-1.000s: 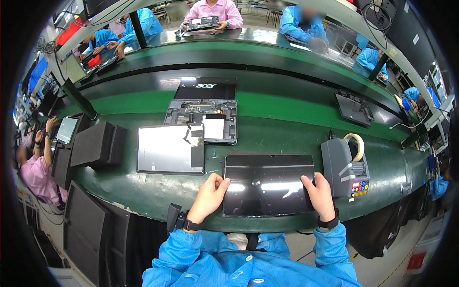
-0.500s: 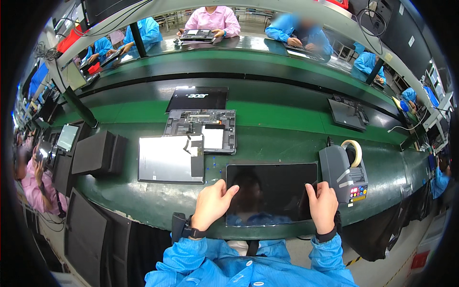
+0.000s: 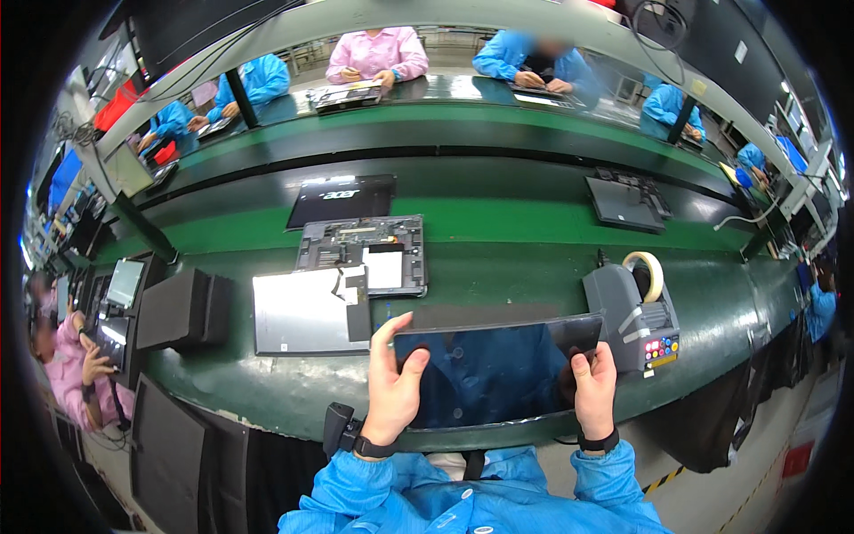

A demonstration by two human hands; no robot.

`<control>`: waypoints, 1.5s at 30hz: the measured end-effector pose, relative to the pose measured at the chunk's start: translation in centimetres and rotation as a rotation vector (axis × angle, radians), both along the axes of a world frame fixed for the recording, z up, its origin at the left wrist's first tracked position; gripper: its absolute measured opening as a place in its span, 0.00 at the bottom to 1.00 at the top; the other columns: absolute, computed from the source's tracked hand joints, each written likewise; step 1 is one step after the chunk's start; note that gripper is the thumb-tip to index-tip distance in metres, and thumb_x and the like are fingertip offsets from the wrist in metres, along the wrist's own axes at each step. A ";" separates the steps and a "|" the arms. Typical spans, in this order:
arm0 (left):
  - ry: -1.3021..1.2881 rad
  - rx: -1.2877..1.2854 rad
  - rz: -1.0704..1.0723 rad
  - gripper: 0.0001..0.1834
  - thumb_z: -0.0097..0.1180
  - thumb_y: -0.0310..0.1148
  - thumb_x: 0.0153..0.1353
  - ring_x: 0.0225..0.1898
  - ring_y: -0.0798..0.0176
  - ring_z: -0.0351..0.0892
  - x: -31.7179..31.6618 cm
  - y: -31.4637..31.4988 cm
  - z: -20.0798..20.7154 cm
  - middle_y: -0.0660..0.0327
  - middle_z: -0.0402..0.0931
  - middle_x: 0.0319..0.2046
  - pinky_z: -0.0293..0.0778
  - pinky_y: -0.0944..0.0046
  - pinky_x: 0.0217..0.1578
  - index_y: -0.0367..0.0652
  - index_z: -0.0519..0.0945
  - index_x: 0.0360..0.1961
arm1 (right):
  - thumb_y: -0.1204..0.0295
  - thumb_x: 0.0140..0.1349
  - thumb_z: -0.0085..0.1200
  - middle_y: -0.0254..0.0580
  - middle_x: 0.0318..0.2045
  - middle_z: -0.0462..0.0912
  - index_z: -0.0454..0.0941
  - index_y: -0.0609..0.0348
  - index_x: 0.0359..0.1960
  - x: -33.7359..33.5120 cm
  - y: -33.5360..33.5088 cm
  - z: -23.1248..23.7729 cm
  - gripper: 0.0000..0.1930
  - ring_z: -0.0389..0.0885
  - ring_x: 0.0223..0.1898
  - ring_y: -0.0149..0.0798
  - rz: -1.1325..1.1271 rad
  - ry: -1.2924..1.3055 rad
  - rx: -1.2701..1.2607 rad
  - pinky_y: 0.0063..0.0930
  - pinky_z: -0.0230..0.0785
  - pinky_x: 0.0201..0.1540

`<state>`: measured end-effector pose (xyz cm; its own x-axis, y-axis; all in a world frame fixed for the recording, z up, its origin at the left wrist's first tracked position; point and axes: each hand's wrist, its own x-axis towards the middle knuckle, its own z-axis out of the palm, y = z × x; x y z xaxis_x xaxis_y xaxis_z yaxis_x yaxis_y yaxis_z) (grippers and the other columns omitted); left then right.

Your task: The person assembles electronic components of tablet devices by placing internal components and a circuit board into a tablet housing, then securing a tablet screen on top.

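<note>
Over the near edge of the shiny green surface (image 3: 507, 278), see a thin, black, glassy flat panel (image 3: 489, 378), tilted and pinched at its short sides by the left-hand grip (image 3: 394, 387) and right-hand grip (image 3: 595, 392), thumbs (image 3: 414, 363) in front. Likely light, stiff, slippery and easy to crack; best held by both side edges. Can't make out its back, most fingers, or much of the flat dark grey sheet (image 3: 485, 315) just past it.

Green bench (image 3: 507, 278), laptop base (image 3: 363, 240), tape dispenser (image 3: 625, 307)

Bright blue smock (image 3: 507, 510), pale buttons (image 3: 468, 494), long sleeves (image 3: 338, 485), black wristbands (image 3: 598, 442).
</note>
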<state>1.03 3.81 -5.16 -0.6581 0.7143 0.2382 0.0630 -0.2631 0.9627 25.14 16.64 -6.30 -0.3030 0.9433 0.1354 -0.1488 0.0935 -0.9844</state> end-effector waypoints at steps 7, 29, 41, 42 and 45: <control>0.081 0.126 0.119 0.17 0.54 0.27 0.63 0.27 0.79 0.57 0.0 -2.6 0.2 0.70 0.64 0.37 0.52 0.77 0.26 0.46 0.66 0.51 | 0.70 0.69 0.43 0.30 0.28 0.69 0.69 0.60 0.35 7.6 0.2 0.1 0.08 0.65 0.28 0.22 -0.819 -0.230 0.258 0.18 0.60 0.31; 0.112 0.079 -0.171 0.18 0.54 0.23 0.62 0.31 0.74 0.71 3.9 -2.4 2.5 0.62 0.71 0.41 0.69 0.74 0.33 0.41 0.67 0.52 | 0.68 0.51 0.61 0.40 0.25 0.68 0.72 0.55 0.24 -5.3 -0.4 13.5 0.10 0.69 0.29 0.44 0.623 -0.640 1.140 0.36 0.64 0.32; 0.057 0.076 -0.172 0.18 0.53 0.21 0.62 0.33 0.74 0.72 3.6 -2.9 2.1 0.60 0.70 0.47 0.69 0.75 0.33 0.40 0.67 0.52 | 0.70 0.48 0.65 0.32 0.30 0.80 0.82 0.54 0.31 -6.3 -2.5 9.7 0.09 0.76 0.33 0.37 0.261 -0.580 1.143 0.30 0.65 0.36; 0.072 0.106 -0.145 0.18 0.54 0.22 0.62 0.33 0.74 0.72 3.6 -2.8 2.1 0.60 0.70 0.47 0.69 0.75 0.33 0.40 0.67 0.52 | 0.69 0.50 0.64 0.33 0.30 0.81 0.82 0.54 0.32 -6.4 -2.1 9.7 0.08 0.76 0.33 0.37 0.377 -0.565 0.991 0.31 0.65 0.37; 0.084 0.093 -0.166 0.18 0.55 0.22 0.61 0.33 0.74 0.72 3.3 -2.9 1.5 0.60 0.71 0.47 0.69 0.74 0.33 0.40 0.67 0.52 | 0.63 0.51 0.64 0.36 0.29 0.80 0.81 0.55 0.34 -6.5 -0.9 10.5 0.13 0.76 0.35 0.40 0.626 -0.764 0.896 0.34 0.64 0.41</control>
<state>4.36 0.94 -3.68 -0.5085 0.7836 0.3569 0.0903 -0.3637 0.9271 18.60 15.76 4.16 -0.9267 0.2935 0.2347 0.1546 0.8669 -0.4740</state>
